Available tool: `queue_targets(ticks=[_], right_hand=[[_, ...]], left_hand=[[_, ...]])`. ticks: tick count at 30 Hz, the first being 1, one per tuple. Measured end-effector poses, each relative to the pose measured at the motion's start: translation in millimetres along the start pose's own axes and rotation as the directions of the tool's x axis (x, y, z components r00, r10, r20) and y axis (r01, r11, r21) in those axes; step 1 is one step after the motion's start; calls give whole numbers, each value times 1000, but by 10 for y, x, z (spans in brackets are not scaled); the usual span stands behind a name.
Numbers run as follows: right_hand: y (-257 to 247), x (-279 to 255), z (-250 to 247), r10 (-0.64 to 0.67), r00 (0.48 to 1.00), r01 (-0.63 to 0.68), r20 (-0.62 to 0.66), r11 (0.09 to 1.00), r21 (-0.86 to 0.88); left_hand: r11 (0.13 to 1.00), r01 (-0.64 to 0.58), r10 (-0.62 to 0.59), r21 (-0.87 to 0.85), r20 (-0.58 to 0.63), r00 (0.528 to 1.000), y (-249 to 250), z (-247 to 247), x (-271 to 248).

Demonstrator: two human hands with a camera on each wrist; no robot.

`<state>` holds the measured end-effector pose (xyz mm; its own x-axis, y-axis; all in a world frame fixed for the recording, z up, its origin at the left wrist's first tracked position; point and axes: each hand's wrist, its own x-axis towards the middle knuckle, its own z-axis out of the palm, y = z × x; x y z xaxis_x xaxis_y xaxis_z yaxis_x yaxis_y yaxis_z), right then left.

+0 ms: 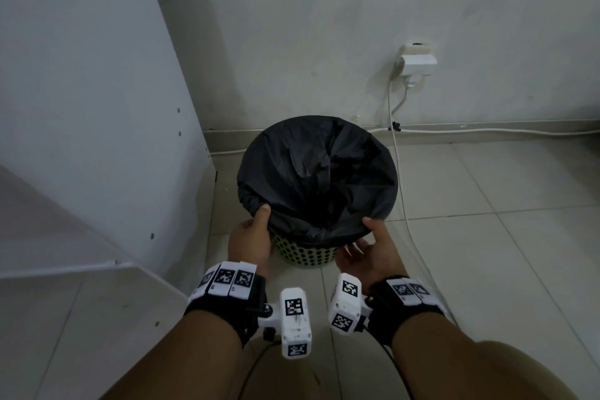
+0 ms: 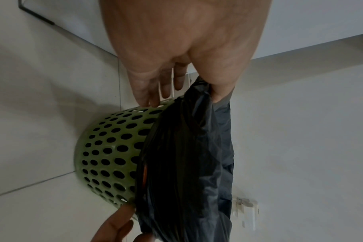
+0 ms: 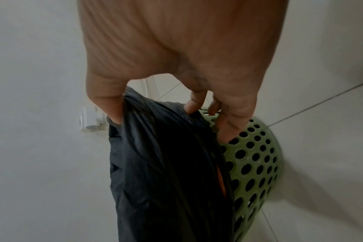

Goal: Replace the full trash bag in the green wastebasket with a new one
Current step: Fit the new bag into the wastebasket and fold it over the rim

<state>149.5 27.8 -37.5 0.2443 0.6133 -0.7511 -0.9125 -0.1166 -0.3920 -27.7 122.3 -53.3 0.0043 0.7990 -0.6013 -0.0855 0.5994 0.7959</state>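
The green wastebasket point(image 1: 305, 253) stands on the tiled floor point(image 1: 487, 221) close to the wall point(image 1: 324, 26), with a white cabinet panel point(image 1: 81, 91) just beside it on one side and a white cable point(image 1: 401, 178) trailing past it on the other, down from a wall socket point(image 1: 417, 63) above and behind it. A black trash bag point(image 1: 318, 172) lines the wastebasket, its edge folded out over the rim; inside it shows only dark crumpled film, so how full it is cannot be told. An orange strip, perhaps a drawstring, peeks from the fold in the wrist views.

What could go wrong, as I judge it: the film is thin and stretched, so a hard or one-sided pull could tear it at the thumbs or tip the light wastebasket toward the person. The cable lies close enough that a shifted wastebasket could snag it. If the edge slips from only one grip, the bag may sag back in.

The left hand point(image 1: 251, 237) sits at the near left of the rim, thumb hooked over the bag's edge, fingers point(image 2: 151, 91) reaching down the perforated side, pinching the film. The right hand point(image 1: 367, 250) mirrors it at the near right, palm turned up, thumb inside the edge and fingers point(image 3: 228, 124) under the fold. Both forearms reach forward and down, wrists nearly level.
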Motion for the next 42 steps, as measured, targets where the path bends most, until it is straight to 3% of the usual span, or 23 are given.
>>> queue_targets(ticks=[3, 6, 8, 13, 21, 27, 34, 37, 42], right_hand=[[2, -14, 15, -31, 999, 32, 24, 998, -46], [-10, 0, 16, -76, 997, 77, 15, 995, -58], [-15, -3, 21, -90, 996, 92, 28, 989, -118], [-49, -63, 25, -101, 994, 109, 42, 959, -262], [-118, -135, -4, -66, 997, 77, 43, 928, -365], [-392, -133, -30, -52, 999, 51, 1, 980, -191], [-327, -167, 14, 13, 1000, -13, 5, 992, -123], [-256, -207, 24, 37, 999, -37, -4, 986, -161], [-104, -237, 74, 64, 998, -67, -23, 984, -163]], left_hand=[[971, 166, -147, -172, 120, 982, -43, 72, -155], [946, 201, -142, -253, 234, 962, -110, 154, -276], [959, 171, -118, -226, 230, 966, -128, 189, -283], [920, 264, -197, -289, 243, 950, -117, 274, -264], [944, 200, -154, -262, 186, 970, -48, 250, -219], [980, 101, -61, -172, 224, 973, 35, 76, -137], [978, 126, -89, -166, 218, 972, 102, 80, -117], [957, 169, -126, -237, 187, 974, 84, 135, -195], [947, 151, -78, -284, 253, 964, -101, 264, -355]])
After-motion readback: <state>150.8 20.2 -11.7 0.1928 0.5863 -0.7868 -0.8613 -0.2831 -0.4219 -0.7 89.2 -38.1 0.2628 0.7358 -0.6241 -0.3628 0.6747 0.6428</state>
